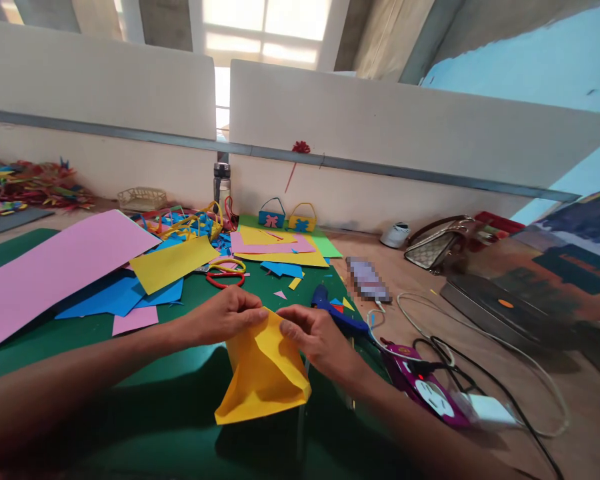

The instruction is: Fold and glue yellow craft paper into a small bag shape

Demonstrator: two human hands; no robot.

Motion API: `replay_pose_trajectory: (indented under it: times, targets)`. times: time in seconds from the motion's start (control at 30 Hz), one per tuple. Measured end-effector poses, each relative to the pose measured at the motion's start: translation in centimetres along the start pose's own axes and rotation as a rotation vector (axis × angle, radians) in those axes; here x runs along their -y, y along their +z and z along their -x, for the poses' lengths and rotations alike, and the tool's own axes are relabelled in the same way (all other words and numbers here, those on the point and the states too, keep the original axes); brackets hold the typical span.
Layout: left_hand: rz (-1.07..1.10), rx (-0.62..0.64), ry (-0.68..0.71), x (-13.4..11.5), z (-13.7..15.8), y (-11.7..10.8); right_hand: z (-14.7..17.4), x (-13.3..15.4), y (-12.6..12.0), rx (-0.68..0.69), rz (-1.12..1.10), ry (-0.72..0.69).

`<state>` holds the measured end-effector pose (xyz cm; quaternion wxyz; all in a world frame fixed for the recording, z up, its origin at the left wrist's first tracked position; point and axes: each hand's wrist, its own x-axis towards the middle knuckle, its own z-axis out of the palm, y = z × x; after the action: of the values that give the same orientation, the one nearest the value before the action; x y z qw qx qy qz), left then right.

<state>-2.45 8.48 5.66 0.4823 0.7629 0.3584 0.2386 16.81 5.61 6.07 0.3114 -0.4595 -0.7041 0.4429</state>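
- In the head view, the yellow paper piece (265,377) is between the two hands and hangs below their fingertips; its shadow on the green tabletop (140,417) suggests it is held clear of the surface.
- Judging by its shape, the folding is well along: creases run down the piece, the top is drawn narrow between the hands, and the lower end flares toward the person.
- It looks part-made: no handle or bow shows on it, whereas the blue mini bag (265,219) and the yellow mini bag (295,223), both beyond the hands, carry both. Whether any seam is glued cannot be told.
- The left hand (223,315) is nearly closed, its thumb and forefinger pinching the paper's upper left edge, the other fingers curled in.
- The right hand (319,335) has a narrow opening, thumb on the near face and fingers behind, gripping the upper right edge.
- Just beyond the right hand lies a blue glue gun (349,323); farther to its right sits a purple power strip (399,365).
- Beyond the left hand are red-handled scissors (225,284) and a flat yellow sheet (175,264); a large pink sheet (80,260) lies farther left.
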Motion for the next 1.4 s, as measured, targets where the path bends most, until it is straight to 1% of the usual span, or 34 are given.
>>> replay_pose_trajectory:
  times: [0.07, 0.2, 0.37, 0.43, 0.5, 0.6, 0.7, 0.77, 0.8, 0.9, 1.03, 1.13, 1.27, 1.4]
  targets:
    - [0.025, 0.008, -0.018, 0.1, 0.0, 0.1, -0.1, -0.4, 0.8, 0.025, -0.16, 0.087]
    - [0.09, 0.011, -0.037, 0.6, -0.2, 0.4, -0.1, -0.9, 1.4, -0.041, -0.182, 0.14]
    - [0.117, -0.006, -0.031, 0.7, -0.7, 0.9, -0.4, -1.7, 1.6, -0.043, -0.206, 0.13]
    - [0.108, -0.011, -0.045, 0.7, -0.8, 1.0, -0.4, -1.8, 1.6, -0.077, -0.17, 0.097]
    - [0.138, -0.036, -0.091, 0.7, -0.9, 1.0, -0.3, -1.8, 1.6, -0.112, -0.106, 0.07]
    - [0.323, -0.079, -0.168, 1.4, -0.9, 0.7, -0.3, -1.9, 1.4, -0.151, -0.06, 0.06]
    - [0.583, -0.083, -0.225, 2.6, -0.5, 0.1, -0.4, -2.1, 1.1, -0.18, -0.107, 0.074]
    - [0.683, -0.075, -0.25, 3.6, 0.0, -0.2, -0.4, -2.4, 1.1, -0.199, -0.149, 0.083]
    - [0.687, -0.064, -0.247, 4.0, 0.3, -0.3, -0.3, -2.5, 1.2, -0.205, -0.167, 0.088]
    - [0.604, -0.035, -0.237, 4.9, 1.2, -0.1, -0.3, -2.9, 1.5, -0.205, -0.21, 0.1]
    - [0.518, -0.099, -0.257, 4.8, 1.7, 0.7, -0.3, -3.2, 1.9, -0.191, -0.247, 0.078]
    - [0.458, -0.136, -0.241, 4.5, 1.8, 1.1, -0.6, -3.1, 1.7, -0.235, -0.194, 0.063]
    - [0.387, -0.094, -0.208, 4.4, 2.1, 0.7, -0.9, -3.0, 1.2, -0.302, -0.137, 0.029]
    - [0.343, -0.062, -0.191, 4.6, 2.3, 0.4, -0.8, -3.1, 1.0, -0.284, -0.132, 0.009]
